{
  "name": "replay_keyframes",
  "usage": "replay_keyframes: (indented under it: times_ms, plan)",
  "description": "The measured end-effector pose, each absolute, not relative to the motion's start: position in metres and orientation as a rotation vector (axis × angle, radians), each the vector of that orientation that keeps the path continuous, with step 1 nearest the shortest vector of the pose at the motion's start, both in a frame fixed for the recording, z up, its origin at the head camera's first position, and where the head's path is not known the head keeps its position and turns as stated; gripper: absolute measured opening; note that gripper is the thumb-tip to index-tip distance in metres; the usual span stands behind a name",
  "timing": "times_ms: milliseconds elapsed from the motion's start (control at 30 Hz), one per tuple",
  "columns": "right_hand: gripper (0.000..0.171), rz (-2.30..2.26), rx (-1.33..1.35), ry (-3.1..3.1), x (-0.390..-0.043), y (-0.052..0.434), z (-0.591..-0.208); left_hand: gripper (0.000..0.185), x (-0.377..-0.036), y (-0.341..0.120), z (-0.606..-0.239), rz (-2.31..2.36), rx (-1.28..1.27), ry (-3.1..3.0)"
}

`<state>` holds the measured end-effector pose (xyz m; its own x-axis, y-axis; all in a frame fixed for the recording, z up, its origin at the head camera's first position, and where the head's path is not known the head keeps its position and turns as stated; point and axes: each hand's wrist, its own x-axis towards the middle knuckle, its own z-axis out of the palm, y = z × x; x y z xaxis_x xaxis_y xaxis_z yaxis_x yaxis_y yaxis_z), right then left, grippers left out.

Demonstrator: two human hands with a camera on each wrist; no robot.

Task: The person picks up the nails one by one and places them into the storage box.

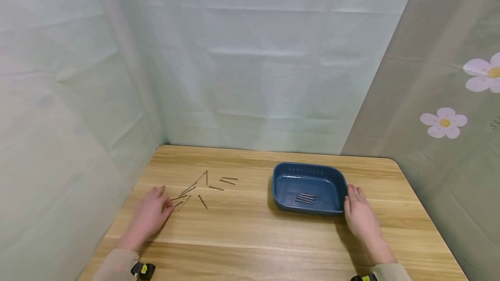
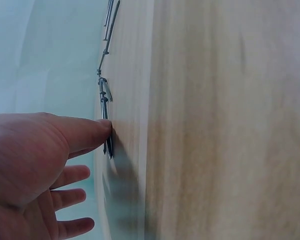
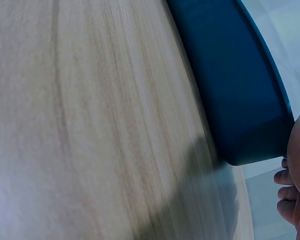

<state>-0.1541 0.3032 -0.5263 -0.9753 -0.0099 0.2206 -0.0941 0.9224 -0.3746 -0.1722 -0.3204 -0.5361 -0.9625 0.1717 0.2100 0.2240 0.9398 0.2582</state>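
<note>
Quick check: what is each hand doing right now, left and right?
Left hand: open, thumb tip touching loose nails on the table.
Right hand: open, flat against the blue tray, gripping nothing.

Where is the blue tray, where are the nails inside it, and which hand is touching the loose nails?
blue tray (image 1: 281, 187): head view, on its left wall.
nails in the tray (image 1: 306, 197): head view, middle of the little bundle.
left hand (image 1: 150, 215): head view, back of the hand.

Wooden table (image 1: 250, 237) — pale cloth walls (image 1: 250, 55)
</note>
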Motion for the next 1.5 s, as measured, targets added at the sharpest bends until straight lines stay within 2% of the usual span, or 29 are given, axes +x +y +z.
replay_keyframes:
  times_ms: [1500]
  plan:
    - [0.049,0.578,0.080,-2.847,-0.1551,0.3023,-0.5279,0.025,-0.1669,-0.3189,-0.5334,-0.401,-0.302,-2.942]
